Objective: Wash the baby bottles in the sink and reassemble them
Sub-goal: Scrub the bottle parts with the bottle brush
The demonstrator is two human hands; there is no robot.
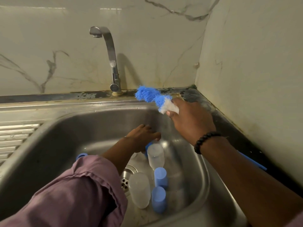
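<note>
Several baby bottle parts lie in the steel sink [68, 128]. A frosted clear bottle [155, 155] with a blue collar [148, 145] lies under my left hand [141, 138], which reaches down into the basin and grips that collar end. A second clear bottle [139, 189] lies by the drain. Two blue caps [160, 176] [158, 200] stand beside it. A blue ring [81, 156] peeks out past my left sleeve. My right hand [190, 120] holds a bottle brush [152, 95] with blue and white bristles above the sink's back right corner. The brush's blue handle [253, 162] shows behind my forearm.
The tap [111, 63] stands at the back middle with no water running. A ribbed drainboard [14, 138] lies to the left. The drain [126, 177] is in the basin floor. A tiled wall closes off the right side, with a stained counter strip [213, 115] along it.
</note>
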